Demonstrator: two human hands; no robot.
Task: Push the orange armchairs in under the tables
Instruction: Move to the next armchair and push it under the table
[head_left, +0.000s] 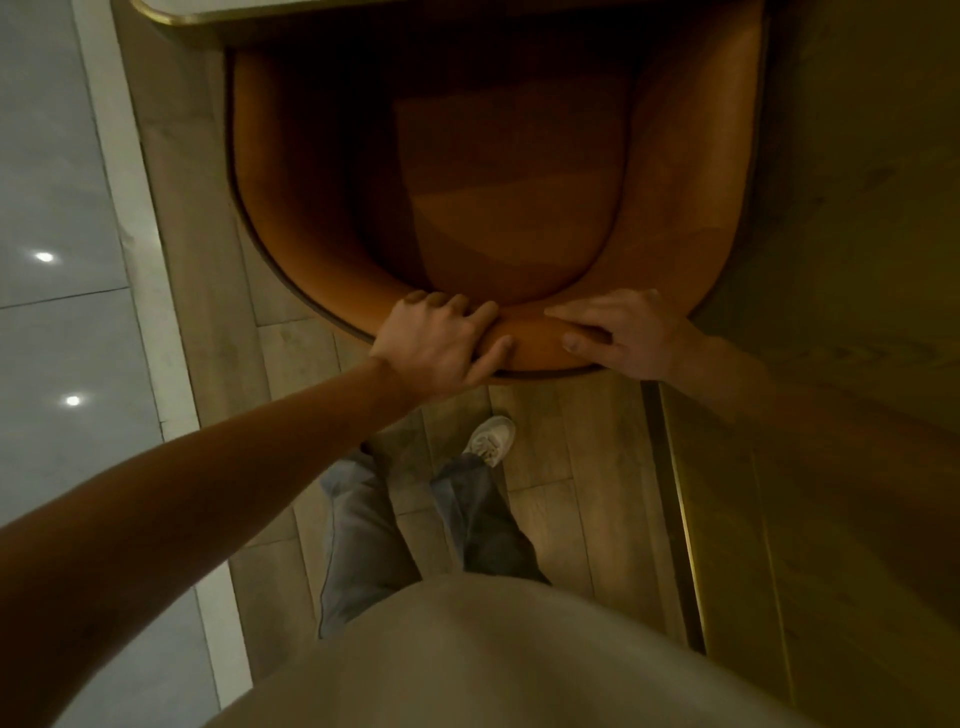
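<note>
An orange armchair (498, 171) with a curved tub back fills the upper middle of the head view, seen from above. Its front end lies in shadow below the brass-edged table (176, 15) at the top. My left hand (441, 345) grips the top of the backrest, fingers curled over the rim and thumb on the outer side. My right hand (623, 332) lies on the same rim just to the right, fingers spread along the leather and thumb on top. Both hands touch the chair's back edge, a short gap between them.
I stand on wood-plank flooring (571, 467), one white shoe (491, 439) just behind the chair. A pale glossy tiled floor (57, 234) runs along the left past a light border strip. A dark panel with a brass edge (680, 519) rises close on the right.
</note>
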